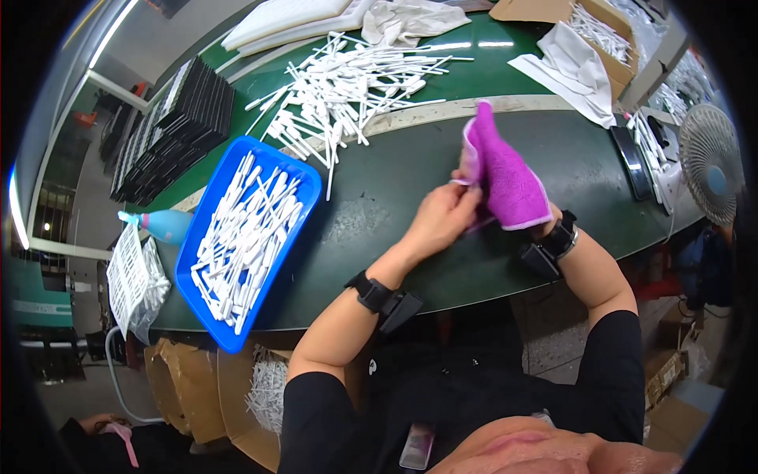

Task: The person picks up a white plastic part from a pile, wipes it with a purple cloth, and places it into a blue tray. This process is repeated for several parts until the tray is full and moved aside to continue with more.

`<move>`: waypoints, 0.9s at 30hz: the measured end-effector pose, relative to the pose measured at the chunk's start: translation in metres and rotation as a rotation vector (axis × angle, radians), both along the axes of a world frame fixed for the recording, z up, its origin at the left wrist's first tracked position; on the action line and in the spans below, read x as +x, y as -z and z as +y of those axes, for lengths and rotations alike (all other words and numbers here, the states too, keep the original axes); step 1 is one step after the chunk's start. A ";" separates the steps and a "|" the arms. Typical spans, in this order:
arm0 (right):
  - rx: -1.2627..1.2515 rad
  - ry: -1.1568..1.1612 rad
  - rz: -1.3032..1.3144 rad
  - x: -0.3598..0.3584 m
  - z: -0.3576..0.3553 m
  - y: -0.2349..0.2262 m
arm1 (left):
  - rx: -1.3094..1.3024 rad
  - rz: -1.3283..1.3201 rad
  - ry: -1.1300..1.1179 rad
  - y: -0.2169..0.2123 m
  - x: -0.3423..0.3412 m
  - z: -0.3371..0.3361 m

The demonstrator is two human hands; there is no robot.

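A bright purple cloth with a pale edge is held up over the dark green work surface. My left hand is closed, its fingers pinched at the cloth's left edge. My right hand is wrapped in the cloth, which hides most of its fingers; a bit of skin shows at the cloth's left side. Whether a small part lies between the hands cannot be seen. To the left sits a blue tray with many white swab-like sticks. Farther off lies a loose pile of similar white sticks.
Stacked black trays stand at the left, near a light-blue bottle. A phone and a fan are at the right. A cardboard box of sticks stands far right. A pale rail crosses the table.
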State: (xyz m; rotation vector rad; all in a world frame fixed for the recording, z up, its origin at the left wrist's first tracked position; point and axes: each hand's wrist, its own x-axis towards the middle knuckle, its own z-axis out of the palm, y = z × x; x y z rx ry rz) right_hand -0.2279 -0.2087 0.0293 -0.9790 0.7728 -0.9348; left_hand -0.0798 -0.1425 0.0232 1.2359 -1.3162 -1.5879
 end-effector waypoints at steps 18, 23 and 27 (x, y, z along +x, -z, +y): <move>-0.040 -0.503 -0.416 -0.025 0.008 0.037 | 0.074 0.422 -0.057 -0.011 -0.016 0.006; -0.492 -0.196 -0.121 -0.017 -0.005 0.057 | 0.032 -0.025 0.258 -0.021 0.001 -0.006; -0.012 -0.182 -0.197 -0.014 0.020 -0.023 | -0.371 -0.097 -0.045 -0.013 0.042 -0.010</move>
